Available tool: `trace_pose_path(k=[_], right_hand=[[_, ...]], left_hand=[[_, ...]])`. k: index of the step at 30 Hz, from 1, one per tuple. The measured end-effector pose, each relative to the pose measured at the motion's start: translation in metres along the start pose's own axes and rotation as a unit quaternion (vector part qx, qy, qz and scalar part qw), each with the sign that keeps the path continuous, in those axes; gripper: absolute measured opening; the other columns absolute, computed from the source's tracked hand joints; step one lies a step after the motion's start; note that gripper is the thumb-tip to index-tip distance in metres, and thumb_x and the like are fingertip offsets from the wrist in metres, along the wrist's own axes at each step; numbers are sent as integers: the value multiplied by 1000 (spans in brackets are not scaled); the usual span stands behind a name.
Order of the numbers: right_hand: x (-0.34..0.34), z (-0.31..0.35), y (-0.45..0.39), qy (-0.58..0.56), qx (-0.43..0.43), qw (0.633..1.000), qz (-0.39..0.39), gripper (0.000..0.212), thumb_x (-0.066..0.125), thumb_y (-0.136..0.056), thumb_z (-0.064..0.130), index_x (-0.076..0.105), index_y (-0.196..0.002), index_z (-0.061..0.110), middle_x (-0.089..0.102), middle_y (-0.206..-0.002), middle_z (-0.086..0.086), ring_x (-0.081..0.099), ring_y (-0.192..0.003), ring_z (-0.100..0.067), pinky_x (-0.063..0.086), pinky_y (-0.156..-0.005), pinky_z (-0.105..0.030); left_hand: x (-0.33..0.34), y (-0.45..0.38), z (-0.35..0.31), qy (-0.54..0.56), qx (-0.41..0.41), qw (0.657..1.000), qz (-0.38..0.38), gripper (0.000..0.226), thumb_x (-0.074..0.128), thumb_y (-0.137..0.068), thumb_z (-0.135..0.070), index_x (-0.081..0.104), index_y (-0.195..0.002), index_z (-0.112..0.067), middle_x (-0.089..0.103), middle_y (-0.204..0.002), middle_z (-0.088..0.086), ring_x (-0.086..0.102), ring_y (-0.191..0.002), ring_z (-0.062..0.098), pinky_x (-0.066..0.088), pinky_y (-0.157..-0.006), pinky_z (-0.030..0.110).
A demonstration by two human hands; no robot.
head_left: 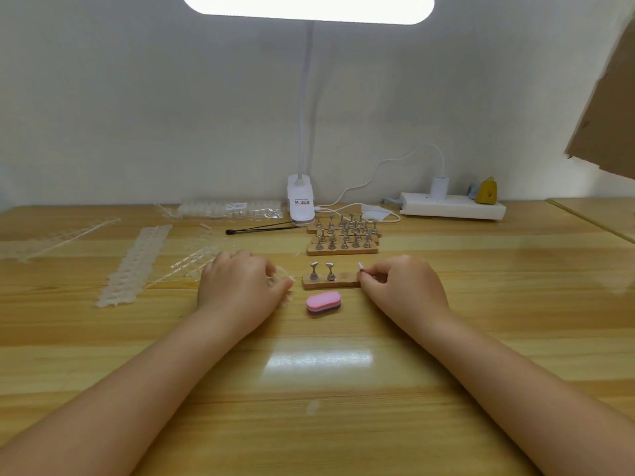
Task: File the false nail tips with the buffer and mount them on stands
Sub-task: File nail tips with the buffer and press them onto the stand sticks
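A pink and purple buffer block (323, 303) lies on the wooden table between my hands. Just behind it sits a wooden base strip (330, 281) with two metal stands (322, 270) upright on its left half. My right hand (400, 286) pinches a small metal stand (361, 267) at the strip's right end. My left hand (238, 286) rests on the table left of the strip, its curled fingers holding a clear false nail tip (283, 273). Whether a tip sits on the pinched stand is not clear.
More wooden strips with several metal stands (343, 235) sit behind. Clear nail tip strips (137, 266) and a bag of tips (232, 209) lie at the left. A clamp lamp (300, 204), a black tool (261, 229), a cable and a white power strip (453, 207) stand at the back.
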State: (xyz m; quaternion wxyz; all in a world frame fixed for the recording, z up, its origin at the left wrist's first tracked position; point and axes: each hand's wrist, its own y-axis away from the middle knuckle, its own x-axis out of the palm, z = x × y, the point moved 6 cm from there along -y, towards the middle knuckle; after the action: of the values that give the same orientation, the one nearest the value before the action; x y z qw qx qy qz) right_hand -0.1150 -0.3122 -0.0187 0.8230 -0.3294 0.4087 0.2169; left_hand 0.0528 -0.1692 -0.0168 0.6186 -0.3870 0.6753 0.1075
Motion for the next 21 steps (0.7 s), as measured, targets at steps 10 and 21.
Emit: trace_pose_path(k=[10, 21], right_hand=[[-3, 1, 2, 19, -5, 1000, -6, 44, 48, -96, 46, 75, -78, 16, 68, -67, -1, 61, -66, -18, 52, -61, -35], [-7, 7, 5, 51, -16, 998, -29, 41, 49, -93, 47, 74, -75, 20, 68, -68, 3, 62, -67, -16, 51, -58, -29]], left_hand=[[0, -1, 5, 417, -69, 906, -8, 13, 74, -81, -31, 63, -83, -25, 72, -73, -7, 66, -71, 3, 44, -60, 23], [-3, 6, -11, 577, -80, 813, 21, 17, 69, -85, -26, 61, -94, -14, 75, -79, -2, 57, -53, 3, 48, -54, 21]])
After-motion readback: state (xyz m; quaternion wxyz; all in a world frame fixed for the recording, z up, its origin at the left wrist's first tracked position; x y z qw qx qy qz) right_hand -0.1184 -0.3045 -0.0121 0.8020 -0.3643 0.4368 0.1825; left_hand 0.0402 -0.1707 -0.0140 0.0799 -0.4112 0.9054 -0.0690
